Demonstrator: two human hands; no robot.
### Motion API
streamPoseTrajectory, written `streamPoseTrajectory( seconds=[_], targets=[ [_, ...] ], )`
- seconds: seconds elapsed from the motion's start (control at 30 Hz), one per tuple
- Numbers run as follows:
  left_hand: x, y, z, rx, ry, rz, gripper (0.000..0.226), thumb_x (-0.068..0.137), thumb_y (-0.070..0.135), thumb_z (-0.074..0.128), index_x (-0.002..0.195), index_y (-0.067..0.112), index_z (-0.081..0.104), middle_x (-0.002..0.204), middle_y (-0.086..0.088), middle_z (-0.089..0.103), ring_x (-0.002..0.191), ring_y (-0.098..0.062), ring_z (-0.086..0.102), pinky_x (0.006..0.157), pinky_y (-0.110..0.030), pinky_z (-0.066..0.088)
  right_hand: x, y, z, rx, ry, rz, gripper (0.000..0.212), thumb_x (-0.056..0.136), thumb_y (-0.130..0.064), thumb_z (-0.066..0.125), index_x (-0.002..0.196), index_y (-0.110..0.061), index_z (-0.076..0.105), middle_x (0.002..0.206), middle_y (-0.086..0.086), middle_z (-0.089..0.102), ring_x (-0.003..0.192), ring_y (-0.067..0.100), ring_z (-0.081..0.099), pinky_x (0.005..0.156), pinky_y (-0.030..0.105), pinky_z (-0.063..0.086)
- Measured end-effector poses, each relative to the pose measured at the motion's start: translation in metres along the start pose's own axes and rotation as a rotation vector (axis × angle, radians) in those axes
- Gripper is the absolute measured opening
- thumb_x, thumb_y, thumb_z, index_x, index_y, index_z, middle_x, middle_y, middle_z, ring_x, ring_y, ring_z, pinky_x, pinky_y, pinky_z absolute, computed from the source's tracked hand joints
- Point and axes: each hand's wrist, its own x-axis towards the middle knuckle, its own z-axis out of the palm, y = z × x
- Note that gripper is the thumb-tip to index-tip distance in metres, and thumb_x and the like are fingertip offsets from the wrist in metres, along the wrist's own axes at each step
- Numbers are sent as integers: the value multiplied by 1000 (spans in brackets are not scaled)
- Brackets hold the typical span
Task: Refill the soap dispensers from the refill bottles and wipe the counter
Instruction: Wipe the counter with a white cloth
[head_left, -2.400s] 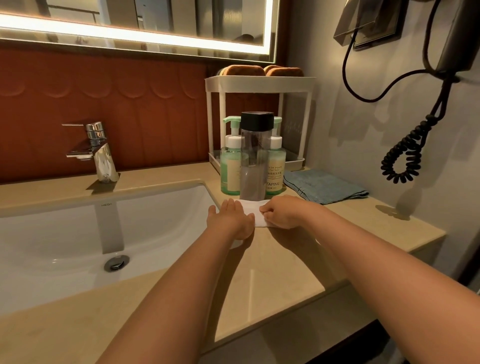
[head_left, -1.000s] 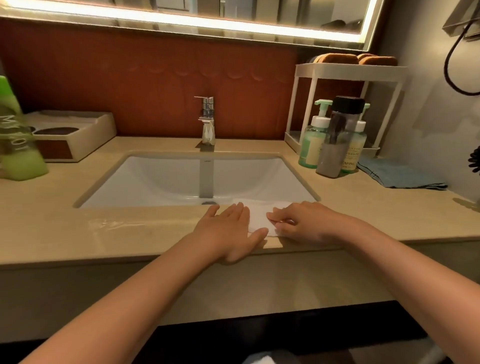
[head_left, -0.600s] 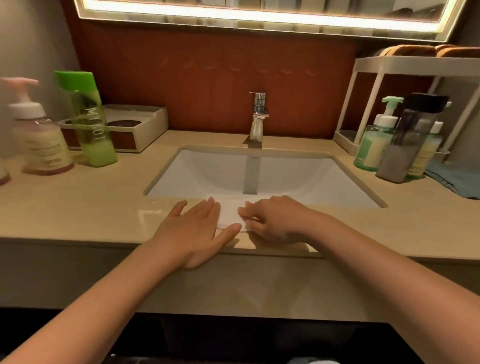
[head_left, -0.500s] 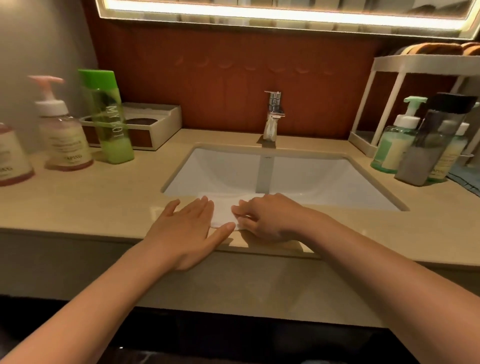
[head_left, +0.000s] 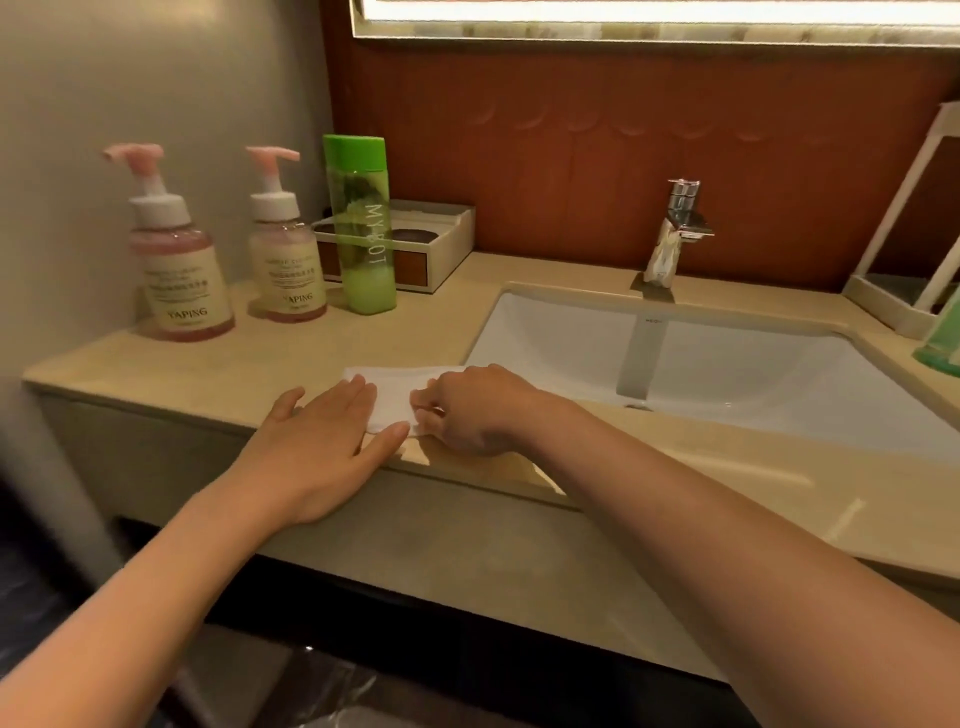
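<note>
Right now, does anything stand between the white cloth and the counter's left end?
Nothing visible on the counter's front strip left of the white cloth. The near pink dispenser, far pink dispenser and green bottle stand farther back.

Bare counter (head_left: 291, 364) leftward – pump bottles (head_left: 182, 270), green bottle (head_left: 363, 228) behind.

I am watching a lit mirror (head_left: 649, 18) glowing above the rust-red wall panel (head_left: 571, 156), a grey wall (head_left: 156, 78) closing off the left, a white basin (head_left: 545, 343) sitting below a chrome faucet (head_left: 675, 234), and dark floor (head_left: 31, 597) showing underneath.
</note>
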Motion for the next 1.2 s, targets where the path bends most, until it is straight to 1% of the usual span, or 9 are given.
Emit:
streamPoseTrajectory(
  seconds=[0.23, 0.33, 0.4, 0.47, 0.53, 0.67, 0.77, 1.0, 1.2],
  targets=[
    [-22, -13, 4, -59, 36, -29, 67, 93, 54, 13, 149, 18, 4, 158, 3, 3, 144, -6, 1, 116, -31, -1, -5, -15, 6, 3, 18, -53, 34, 97, -30, 34, 123, -23, 54, 132, 6, 53, 110, 29, 53, 87, 37, 44],
    [-31, 0, 6, -77, 50, -2, 68, 93, 55, 13, 149, 18, 3, 158, 3, 1, 143, -5, -1, 116, -29, -2, -24, -10, 10, 5, 40, -44, 32, 96, -31, 35, 119, -23, 55, 127, 7, 56, 107, 31, 54, 80, 35, 43],
    [-37, 13, 7, -90, 46, 31, 79, 86, 67, 4, 149, 20, 0, 158, 4, -1, 143, -3, -3, 115, -28, -3, -41, -2, 11, 0, 61, -27, 31, 96, -32, 34, 116, -21, 55, 118, 8, 59, 102, 31, 54, 72, 33, 38],
    [-41, 29, 7, -99, 55, 77, 104, 64, 80, -14, 149, 21, -2, 157, 5, -3, 142, -3, -5, 114, -27, -5, -60, 8, 12, 2, 73, -3, 28, 96, -31, 36, 114, -21, 56, 113, 8, 60, 98, 30, 53, 69, 32, 34],
    [-43, 50, 9, -92, 56, 124, 113, 55, 82, -20, 149, 20, -3, 157, 4, -4, 143, -3, -5, 114, -27, -5, -82, 21, 13, 10, 84, 26, 26, 96, -30, 37, 111, -23, 57, 109, 6, 61, 96, 29, 54, 67, 32, 33],
    [-45, 96, 9, -109, 62, 209, 82, 82, 67, -4, 149, 19, -3, 158, 3, -5, 143, -4, -7, 114, -26, -7, -126, 49, 16, 9, 106, 109, 29, 96, -31, 36, 114, -26, 57, 122, 2, 60, 104, 30, 55, 82, 40, 47],
    [-41, 131, 9, -105, 44, 282, 71, 93, 59, 9, 149, 18, -2, 158, 2, -4, 143, -5, -7, 114, -28, -7, -159, 71, 17, -1, 109, 193, 32, 97, -35, 34, 119, -27, 56, 128, -1, 57, 109, 29, 55, 88, 43, 46],
    [-26, 190, 7, -115, -17, 410, 68, 95, 54, 12, 149, 16, 0, 158, 0, -2, 144, -8, -5, 116, -32, -5, -207, 112, 16, 10, 69, 312, 36, 97, -39, 35, 129, -34, 50, 136, -5, 52, 118, 24, 51, 95, 39, 42],
    [-26, 183, 6, -61, -25, 404, 67, 95, 54, 10, 149, 16, -1, 158, 1, -3, 144, -7, -6, 117, -34, -6, -198, 113, 11, 60, 49, 284, 38, 96, -40, 37, 133, -37, 47, 139, -10, 49, 121, 19, 50, 98, 37, 40]
  ],
)
